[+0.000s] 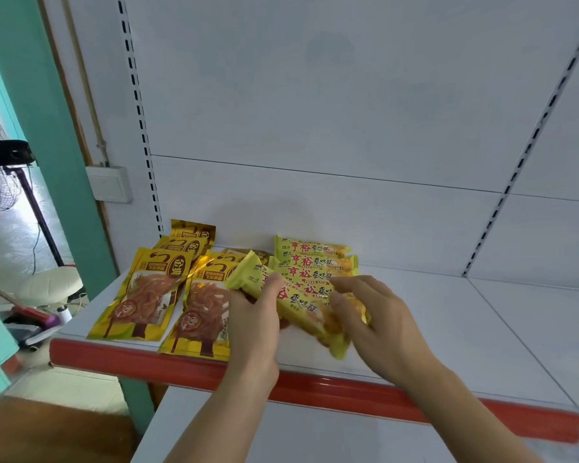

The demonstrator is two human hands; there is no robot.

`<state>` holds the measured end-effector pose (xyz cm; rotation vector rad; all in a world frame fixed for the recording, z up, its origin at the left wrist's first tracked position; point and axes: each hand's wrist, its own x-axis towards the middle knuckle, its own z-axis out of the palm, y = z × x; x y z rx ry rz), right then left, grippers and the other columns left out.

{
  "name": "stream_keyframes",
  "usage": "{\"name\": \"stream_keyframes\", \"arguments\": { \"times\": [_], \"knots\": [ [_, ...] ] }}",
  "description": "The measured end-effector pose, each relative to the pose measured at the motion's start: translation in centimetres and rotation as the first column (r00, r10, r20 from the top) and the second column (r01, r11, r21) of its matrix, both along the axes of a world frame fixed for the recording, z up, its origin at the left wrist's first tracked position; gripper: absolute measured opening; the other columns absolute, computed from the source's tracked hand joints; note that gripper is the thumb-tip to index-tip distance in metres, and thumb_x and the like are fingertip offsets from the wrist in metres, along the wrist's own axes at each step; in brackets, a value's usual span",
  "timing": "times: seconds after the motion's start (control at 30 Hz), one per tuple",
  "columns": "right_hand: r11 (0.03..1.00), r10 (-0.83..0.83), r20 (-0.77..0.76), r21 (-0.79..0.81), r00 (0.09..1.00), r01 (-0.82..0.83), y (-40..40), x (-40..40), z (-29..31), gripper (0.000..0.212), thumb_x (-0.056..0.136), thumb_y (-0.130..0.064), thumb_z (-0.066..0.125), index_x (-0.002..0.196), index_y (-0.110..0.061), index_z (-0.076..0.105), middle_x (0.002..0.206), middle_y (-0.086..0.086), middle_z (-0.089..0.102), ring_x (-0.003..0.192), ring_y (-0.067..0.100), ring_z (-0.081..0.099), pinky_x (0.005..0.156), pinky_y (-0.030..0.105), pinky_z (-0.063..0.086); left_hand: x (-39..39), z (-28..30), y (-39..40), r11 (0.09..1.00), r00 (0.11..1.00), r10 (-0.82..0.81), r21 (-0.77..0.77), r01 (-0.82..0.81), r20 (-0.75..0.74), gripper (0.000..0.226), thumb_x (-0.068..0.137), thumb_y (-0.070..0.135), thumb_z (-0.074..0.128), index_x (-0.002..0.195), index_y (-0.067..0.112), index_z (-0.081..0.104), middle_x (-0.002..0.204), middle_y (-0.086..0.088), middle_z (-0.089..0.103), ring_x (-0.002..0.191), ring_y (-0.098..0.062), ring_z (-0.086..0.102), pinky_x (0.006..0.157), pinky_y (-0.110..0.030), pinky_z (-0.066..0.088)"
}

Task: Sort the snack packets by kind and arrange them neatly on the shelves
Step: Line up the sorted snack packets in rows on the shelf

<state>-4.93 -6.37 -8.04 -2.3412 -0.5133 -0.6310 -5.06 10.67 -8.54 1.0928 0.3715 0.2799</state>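
Gripping one long yellow plastic egg-crisp packet at its end, the left hand lines it up with its stacked kind on the white metal shelf while the right hand rests relaxed fingers on it.

Person, head view: two bare forearms; left hand and right hand, both ungloved; no sleeves reach the wrists; nails short and plain where they show.

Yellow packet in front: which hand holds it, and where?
The left hand grips the yellow packet near its left end; the right hand touches its right end.
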Motion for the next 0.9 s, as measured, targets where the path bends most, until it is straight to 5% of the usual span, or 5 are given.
{"name": "stream_keyframes", "arguments": {
  "times": [0.2, 0.27, 0.37, 0.57, 0.9],
  "knots": [
    [0.975, -0.01, 0.212, -0.216, 0.977, 0.056, -0.5, -1.2, -1.1, 0.044, 0.087, -0.043, 0.066, 0.127, -0.023, 0.063, 0.113, -0.008, 0.066, 0.094, 0.018, 0.062, 0.076, 0.033, 0.056, -1.0, 0.1, -1.4, 0.995, 0.994, -0.021, -0.1, 0.032, 0.109, 0.052, 0.091, 0.029, 0.076, 0.133, 0.013, 0.05, 0.113, -0.014, 0.073, 0.092, -0.029, 0.078, 0.067, -0.043, 0.064],
    [0.964, -0.018, 0.202, -0.255, 0.979, 0.07, -1.5, -1.0, -1.4, 0.044, 0.087, -0.042, 0.065, 0.127, -0.023, 0.064, 0.113, -0.008, 0.067, 0.097, 0.02, 0.062, 0.077, 0.037, 0.057, -1.4, -0.1, -0.8, 0.987, 0.99, 0.02, 0.156, -0.042, 0.14, 0.062, 0.09, 0.043, 0.072, 0.139, 0.018, 0.043, 0.118, -0.003, 0.068, 0.093, -0.016, 0.074, 0.072, -0.035, 0.062],
    [0.943, -0.003, 0.201, -0.326, 0.98, 0.07, -2.5, -0.7, -2.2, 0.045, 0.088, -0.04, 0.063, 0.13, -0.022, 0.064, 0.113, -0.007, 0.068, 0.102, 0.023, 0.061, 0.079, 0.042, 0.056, -1.2, -1.5, 0.5, 0.501, 0.972, -0.016, 0.844, -0.194, 0.233, 0.048, 0.095, 0.041, 0.068, 0.134, 0.017, 0.057, 0.123, 0.001, 0.06, 0.109, -0.012, 0.06, 0.09, -0.028, 0.051],
    [0.902, -0.036, 0.195, -0.415, 0.98, 0.116, -1.5, -0.3, -3.5, 0.039, 0.077, -0.037, 0.071, 0.115, -0.028, 0.071, 0.121, 0.0, 0.066, 0.119, 0.032, 0.057, 0.092, 0.049, 0.053, -1.0, -4.1, 0.4, -0.027, 0.979, -0.062, 0.98, -0.195, 0.193, 0.03, 0.092, 0.031, 0.073, 0.116, 0.012, 0.075, 0.118, -0.008, 0.066, 0.113, -0.034, 0.061, 0.091, -0.047, 0.056],
    [0.87, -0.095, 0.087, -0.476, 0.992, 0.126, -1.4, -0.9, -4.6, 0.053, 0.102, -0.053, 0.03, 0.143, -0.024, 0.049, 0.149, 0.003, 0.048, 0.145, 0.032, 0.035, 0.111, 0.049, 0.038, -0.6, -4.5, 0.7, -0.083, 0.974, -0.075, 0.972, -0.221, 0.215, 0.037, 0.096, 0.036, 0.059, 0.116, 0.009, 0.073, 0.122, -0.012, 0.066, 0.117, -0.036, 0.061, 0.092, -0.049, 0.054]
  ]
}}
